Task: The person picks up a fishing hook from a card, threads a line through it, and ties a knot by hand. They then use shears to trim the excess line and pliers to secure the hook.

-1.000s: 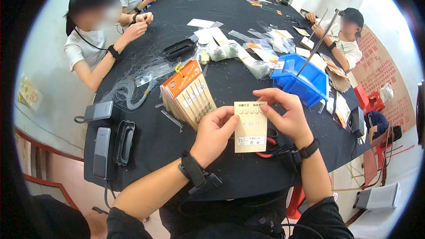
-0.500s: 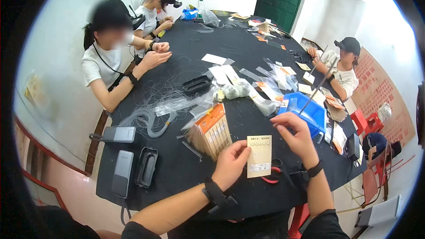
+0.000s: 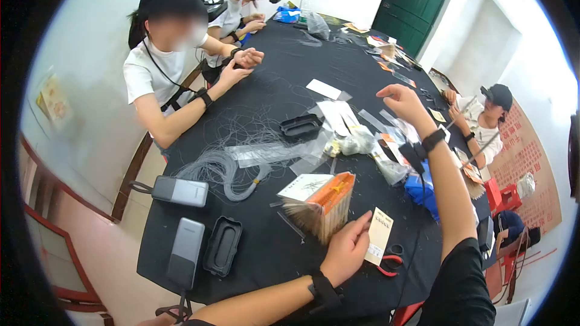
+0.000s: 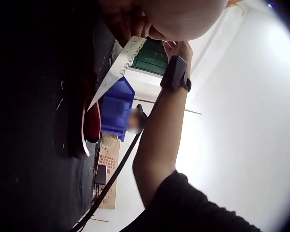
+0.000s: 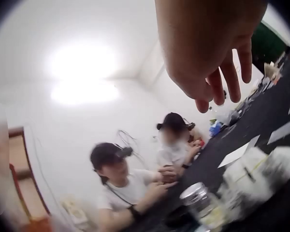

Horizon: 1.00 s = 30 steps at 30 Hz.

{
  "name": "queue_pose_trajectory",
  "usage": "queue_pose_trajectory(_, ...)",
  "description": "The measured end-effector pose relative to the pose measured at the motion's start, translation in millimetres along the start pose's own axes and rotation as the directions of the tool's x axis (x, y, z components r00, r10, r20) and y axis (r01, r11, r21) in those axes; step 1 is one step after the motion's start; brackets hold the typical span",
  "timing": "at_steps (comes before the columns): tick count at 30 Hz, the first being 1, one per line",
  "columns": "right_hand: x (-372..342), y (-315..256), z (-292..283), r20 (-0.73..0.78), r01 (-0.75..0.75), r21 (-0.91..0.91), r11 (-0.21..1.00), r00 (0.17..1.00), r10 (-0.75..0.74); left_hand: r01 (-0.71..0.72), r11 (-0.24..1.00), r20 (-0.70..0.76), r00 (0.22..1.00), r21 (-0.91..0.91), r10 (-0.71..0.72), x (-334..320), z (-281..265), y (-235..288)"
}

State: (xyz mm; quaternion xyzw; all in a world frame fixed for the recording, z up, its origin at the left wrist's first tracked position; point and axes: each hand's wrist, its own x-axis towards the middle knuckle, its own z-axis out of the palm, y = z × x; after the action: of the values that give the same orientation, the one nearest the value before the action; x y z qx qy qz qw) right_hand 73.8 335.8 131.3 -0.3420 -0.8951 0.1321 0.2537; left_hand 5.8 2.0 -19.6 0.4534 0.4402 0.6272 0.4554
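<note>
A small cream card (image 3: 379,238) with a row of small hooks near its top is pinched at its left edge by my left hand (image 3: 345,255), low over the front of the table. The left wrist view shows the same card (image 4: 115,71) edge-on, close over red-handled scissors (image 4: 93,121). Raised over the middle of the table, my right hand (image 3: 406,105) is nearest to plastic bags and white packets. Its fingers hang loosely in the right wrist view, with no object visible in them. Left of my left hand stands a fanned stack of cards with an orange header (image 3: 334,193).
A blue bin (image 3: 422,193) sits partly behind my right forearm. Coiled clear line (image 3: 241,184), an open black case (image 3: 222,246) and power banks (image 3: 186,250) lie to the left. Other people sit along both sides of the black-covered table (image 3: 284,78).
My right hand has left the card and moved up and away over the table. The left hand keeps hold of the card, which is now tilted. The head view has shifted.
</note>
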Motion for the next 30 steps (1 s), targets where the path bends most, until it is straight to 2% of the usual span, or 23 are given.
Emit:
queue_pose_trajectory(2,35,38,6,0.050,-0.043,-0.028,0.999,0.998,0.045,-0.016,0.999,0.005,1.000,-0.032,0.016,1,1,0)
queue_pose_trajectory(6,75,87,31,0.022,-0.176,-0.109,0.978,0.984,0.179,0.003,1.000,0.041,0.999,-0.027,-0.002,2,-1,1)
queue_pose_trajectory(9,97,154,66,0.038,-0.042,-0.111,0.993,0.998,0.046,0.024,0.999,0.060,0.998,0.027,-0.025,3,-3,7)
queue_pose_trajectory(11,97,149,83,0.072,-0.173,-0.142,0.975,0.980,0.184,-0.013,0.993,0.074,0.997,0.120,0.004,4,-6,5)
queue_pose_trajectory(12,97,151,90,0.097,-0.136,-0.182,0.974,0.983,0.155,0.083,0.990,0.127,0.987,0.113,-0.098,4,-10,11)
queue_pose_trajectory(15,103,161,108,0.150,-0.152,-0.245,0.957,0.970,0.193,0.129,0.983,0.145,0.978,0.130,-0.148,6,-12,22)
queue_pose_trajectory(19,101,176,121,0.064,-0.119,-0.223,0.967,0.989,0.136,-0.006,0.986,0.047,0.999,0.165,-0.002,6,-11,27)
queue_pose_trajectory(24,110,184,129,-0.026,-0.137,-0.234,0.963,0.991,0.134,-0.017,0.982,0.057,0.998,0.187,0.007,7,-11,30)
queue_pose_trajectory(27,119,189,127,-0.017,-0.151,-0.114,0.982,0.989,0.150,0.001,0.984,0.064,0.998,0.180,-0.013,7,-12,32)
queue_pose_trajectory(30,130,203,138,-0.153,-0.101,-0.057,0.993,0.984,0.091,0.016,0.979,0.081,0.996,0.204,-0.033,7,-13,31)
